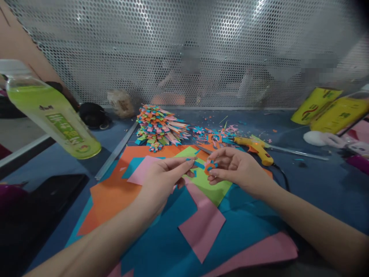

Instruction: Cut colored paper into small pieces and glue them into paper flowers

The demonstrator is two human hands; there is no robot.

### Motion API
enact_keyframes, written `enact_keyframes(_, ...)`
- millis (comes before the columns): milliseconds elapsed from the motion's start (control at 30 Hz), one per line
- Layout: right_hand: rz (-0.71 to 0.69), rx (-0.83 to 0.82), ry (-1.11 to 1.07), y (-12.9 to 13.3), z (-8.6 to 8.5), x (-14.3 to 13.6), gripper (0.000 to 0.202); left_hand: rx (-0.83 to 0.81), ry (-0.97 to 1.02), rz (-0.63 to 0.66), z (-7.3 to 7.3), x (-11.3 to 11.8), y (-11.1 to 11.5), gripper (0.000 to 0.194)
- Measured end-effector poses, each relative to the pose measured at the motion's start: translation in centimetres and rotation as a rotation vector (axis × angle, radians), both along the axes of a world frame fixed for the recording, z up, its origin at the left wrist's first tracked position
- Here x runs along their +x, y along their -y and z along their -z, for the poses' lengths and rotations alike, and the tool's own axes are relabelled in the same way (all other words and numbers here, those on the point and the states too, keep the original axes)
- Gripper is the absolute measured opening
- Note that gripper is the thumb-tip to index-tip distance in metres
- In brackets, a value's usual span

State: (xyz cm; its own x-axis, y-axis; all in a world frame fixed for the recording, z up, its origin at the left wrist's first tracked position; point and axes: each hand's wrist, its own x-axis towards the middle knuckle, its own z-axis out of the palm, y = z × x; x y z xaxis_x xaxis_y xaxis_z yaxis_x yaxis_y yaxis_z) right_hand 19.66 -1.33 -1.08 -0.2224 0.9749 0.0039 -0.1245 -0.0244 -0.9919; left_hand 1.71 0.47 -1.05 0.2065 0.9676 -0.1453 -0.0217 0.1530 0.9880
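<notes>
Between thumb and fingers, my left hand (167, 175) pinches a thin blue paper strip (198, 164) that points to the right. My right hand (235, 167) is closed on a small orange and blue paper flower (210, 167), held just beyond the strip's end. Whether strip and flower touch, I cannot tell. Beneath both hands lie a lime green sheet (219, 188), an orange sheet (112, 204), a cut pink piece (203, 227) and a large blue sheet (245, 219). The scissors (204, 149) show only in part behind my right hand.
A cone of layered paper bits (157, 129) stands at the back, beside loose scraps (221, 134). A yellow glue gun (256, 148) with a lit orange spot lies right. A green drink bottle (54, 111) stands left, near a clear stick (115, 154). Perforated metal (138, 69) closes the back.
</notes>
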Motion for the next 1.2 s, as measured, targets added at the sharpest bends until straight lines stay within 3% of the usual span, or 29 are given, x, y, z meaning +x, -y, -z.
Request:
enact_keyframes(400, 0.023, 0.025, 0.021, 0.11, 0.08, -0.22, 0.034, -0.054, 0.163, 0.069, 0.35, 0.11, 0.21, 0.016)
enact_keyframes(1200, 0.027, 0.008, 0.027, 0.11, 0.01, -0.08, 0.034, -0.069, 0.199, 0.079, -0.08, 0.28, 0.84, 0.015)
